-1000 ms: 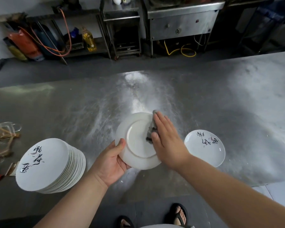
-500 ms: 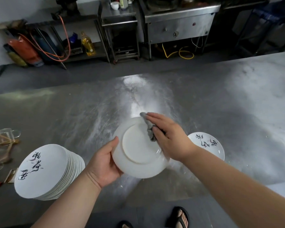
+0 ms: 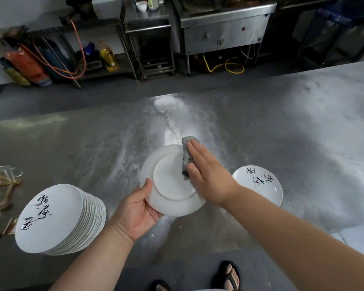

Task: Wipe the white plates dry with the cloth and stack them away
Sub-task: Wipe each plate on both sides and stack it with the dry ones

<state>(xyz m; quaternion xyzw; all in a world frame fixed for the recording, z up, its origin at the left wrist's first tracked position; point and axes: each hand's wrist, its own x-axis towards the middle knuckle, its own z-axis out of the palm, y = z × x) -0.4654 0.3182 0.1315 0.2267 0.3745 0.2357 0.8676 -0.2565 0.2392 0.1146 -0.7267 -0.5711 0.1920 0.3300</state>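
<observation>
The left hand (image 3: 135, 211) grips the upturned white plate (image 3: 170, 185) by its rim; the right hand (image 3: 208, 179), fingers straight, presses the grey cloth (image 3: 186, 156) onto it.

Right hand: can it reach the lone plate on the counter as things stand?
Probably yes: the lone plate lies close beside the right hand, nothing between them, though that hand presses the cloth flat.

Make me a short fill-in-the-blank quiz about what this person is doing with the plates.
The right hand presses a grey ____ onto the plate held by the left hand.
The tall stack of plates stands at the person's ____.
The single plate on the table lies at the person's ____.
Missing words: cloth, left, right.
</observation>
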